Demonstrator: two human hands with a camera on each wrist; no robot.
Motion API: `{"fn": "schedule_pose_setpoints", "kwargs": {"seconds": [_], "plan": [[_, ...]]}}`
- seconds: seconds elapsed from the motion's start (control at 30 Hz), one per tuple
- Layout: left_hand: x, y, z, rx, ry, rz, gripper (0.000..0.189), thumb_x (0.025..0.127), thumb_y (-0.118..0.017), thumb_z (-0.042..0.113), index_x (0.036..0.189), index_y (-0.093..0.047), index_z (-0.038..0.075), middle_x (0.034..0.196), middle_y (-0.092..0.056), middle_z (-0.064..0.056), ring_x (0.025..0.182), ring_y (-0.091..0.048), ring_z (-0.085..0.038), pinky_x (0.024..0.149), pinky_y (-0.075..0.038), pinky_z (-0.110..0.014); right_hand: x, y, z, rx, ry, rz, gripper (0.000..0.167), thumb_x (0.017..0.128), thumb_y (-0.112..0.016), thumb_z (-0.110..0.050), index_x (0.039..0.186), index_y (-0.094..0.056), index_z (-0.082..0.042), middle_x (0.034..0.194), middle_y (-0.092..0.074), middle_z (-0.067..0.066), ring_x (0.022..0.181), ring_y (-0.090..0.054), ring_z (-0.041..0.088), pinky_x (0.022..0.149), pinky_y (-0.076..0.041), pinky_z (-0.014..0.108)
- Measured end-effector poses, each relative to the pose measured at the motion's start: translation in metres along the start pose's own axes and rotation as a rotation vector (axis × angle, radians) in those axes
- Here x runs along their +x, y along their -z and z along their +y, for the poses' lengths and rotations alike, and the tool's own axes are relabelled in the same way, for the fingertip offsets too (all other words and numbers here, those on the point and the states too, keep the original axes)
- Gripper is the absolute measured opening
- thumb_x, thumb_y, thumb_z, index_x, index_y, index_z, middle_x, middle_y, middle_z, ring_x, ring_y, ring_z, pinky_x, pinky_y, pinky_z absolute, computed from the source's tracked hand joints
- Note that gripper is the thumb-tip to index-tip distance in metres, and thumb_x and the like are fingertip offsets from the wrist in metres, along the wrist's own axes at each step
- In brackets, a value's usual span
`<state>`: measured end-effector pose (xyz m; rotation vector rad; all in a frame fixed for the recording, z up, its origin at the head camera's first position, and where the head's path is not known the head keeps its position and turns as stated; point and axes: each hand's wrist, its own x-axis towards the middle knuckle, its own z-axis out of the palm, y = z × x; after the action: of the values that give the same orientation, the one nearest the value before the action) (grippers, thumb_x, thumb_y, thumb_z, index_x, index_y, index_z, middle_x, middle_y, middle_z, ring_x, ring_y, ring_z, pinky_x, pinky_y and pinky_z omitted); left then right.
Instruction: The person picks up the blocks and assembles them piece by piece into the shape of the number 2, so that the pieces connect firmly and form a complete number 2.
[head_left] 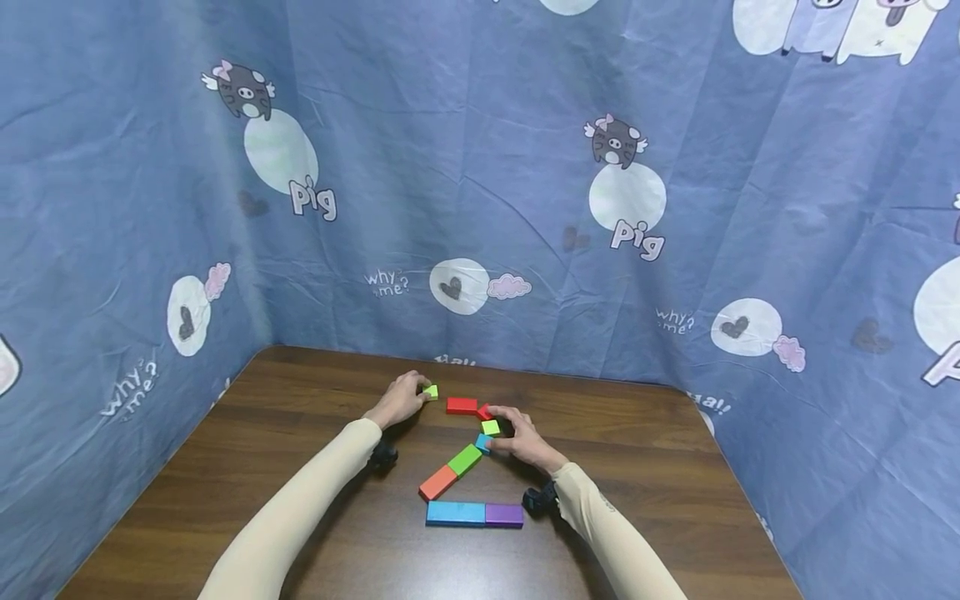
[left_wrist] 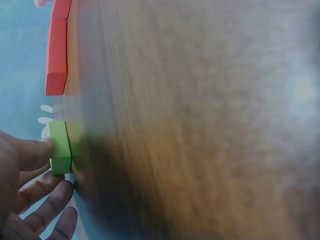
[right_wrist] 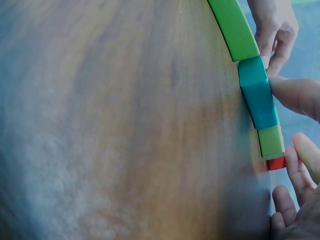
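Observation:
My left hand (head_left: 400, 402) pinches a small lime-green block (head_left: 431, 391) between thumb and fingers; it rests on the table left of a long red block (head_left: 461, 406). In the left wrist view the thumb lies against the near part of this lime block (left_wrist: 60, 145). My right hand (head_left: 527, 442) spreads thumb and fingers beside a bent row of blocks. Its thumb touches the blue block (right_wrist: 257, 95), and a fingertip is by the small red block (head_left: 484, 412). Between those two lies another lime-green block (head_left: 490, 427).
A green block (head_left: 465, 459) and an orange block (head_left: 438, 482) continue the row diagonally toward the front left. Nearer, a long blue block (head_left: 456, 513) and a purple block (head_left: 504, 515) lie end to end. A patterned blue cloth (head_left: 480, 208) hangs behind the wooden table (head_left: 637, 425).

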<state>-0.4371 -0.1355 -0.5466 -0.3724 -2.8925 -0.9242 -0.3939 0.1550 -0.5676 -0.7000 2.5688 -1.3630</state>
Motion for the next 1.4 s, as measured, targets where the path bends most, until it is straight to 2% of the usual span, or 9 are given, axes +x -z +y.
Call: {"fn": "schedule_pose_setpoints", "kwargs": {"seconds": [0.3,0.47,0.53,0.77,0.87,1.13,1.4], "plan": [[-0.007,-0.002,0.001,-0.002,-0.009,-0.024,0.030,0.094,-0.062,0.015,0.121,-0.063,0.003,0.127,-0.057,-0.016,0.124,-0.050,-0.036,0.102,-0.037,-0.054,0.000,0.001,0.001,-0.008,0.012,0.013,0.064,0.080,-0.076,-0.025,0.138,-0.050,-0.016,0.143,-0.045,0.008,0.128,-0.031,0.033,0.104,-0.024,0.059],[-0.010,-0.003,0.002,0.007,-0.017,-0.012,0.029,0.093,-0.063,0.015,0.120,-0.064,0.003,0.120,-0.060,-0.012,0.117,-0.054,-0.033,0.098,-0.040,-0.052,-0.003,0.001,0.005,-0.025,0.116,0.035,0.062,0.082,-0.074,-0.037,0.136,-0.051,-0.017,0.139,-0.048,0.007,0.121,-0.034,0.033,0.097,-0.030,0.054],[-0.011,-0.004,0.002,0.007,-0.021,-0.009,0.028,0.093,-0.063,0.015,0.119,-0.064,0.004,0.119,-0.061,-0.012,0.115,-0.055,-0.032,0.097,-0.041,-0.051,-0.004,0.002,0.004,-0.025,0.132,0.036,0.062,0.082,-0.074,-0.039,0.136,-0.051,-0.018,0.139,-0.049,0.007,0.120,-0.034,0.033,0.097,-0.031,0.053],[-0.014,-0.004,0.002,0.008,-0.057,0.008,0.028,0.092,-0.064,0.014,0.117,-0.065,0.002,0.116,-0.062,-0.011,0.112,-0.057,-0.030,0.095,-0.045,-0.047,-0.001,0.001,-0.001,-0.004,0.015,0.019,0.063,0.080,-0.077,-0.021,0.137,-0.050,-0.015,0.143,-0.046,0.010,0.128,-0.031,0.035,0.103,-0.024,0.059],[-0.013,-0.004,0.003,0.018,-0.066,0.010,0.027,0.092,-0.064,0.015,0.117,-0.066,0.003,0.115,-0.062,-0.010,0.112,-0.057,-0.029,0.095,-0.045,-0.046,0.000,0.001,-0.003,0.010,0.003,0.022,0.062,0.080,-0.077,-0.017,0.137,-0.051,-0.014,0.143,-0.046,0.010,0.129,-0.031,0.034,0.103,-0.023,0.060],[-0.015,-0.007,0.003,0.023,-0.082,-0.008,0.028,0.093,-0.063,0.016,0.118,-0.065,0.004,0.113,-0.062,-0.008,0.110,-0.057,-0.026,0.095,-0.045,-0.045,-0.001,0.001,-0.005,-0.008,-0.009,0.010,0.063,0.081,-0.076,-0.020,0.138,-0.049,-0.015,0.143,-0.045,0.008,0.128,-0.031,0.032,0.103,-0.025,0.058],[-0.015,-0.009,0.005,0.021,-0.131,0.001,0.026,0.092,-0.065,0.015,0.115,-0.067,0.003,0.110,-0.063,-0.008,0.106,-0.058,-0.025,0.094,-0.044,-0.043,-0.001,-0.001,-0.003,-0.016,-0.016,0.008,0.065,0.080,-0.077,-0.023,0.138,-0.049,-0.016,0.144,-0.045,0.007,0.130,-0.029,0.033,0.105,-0.023,0.058]]}}
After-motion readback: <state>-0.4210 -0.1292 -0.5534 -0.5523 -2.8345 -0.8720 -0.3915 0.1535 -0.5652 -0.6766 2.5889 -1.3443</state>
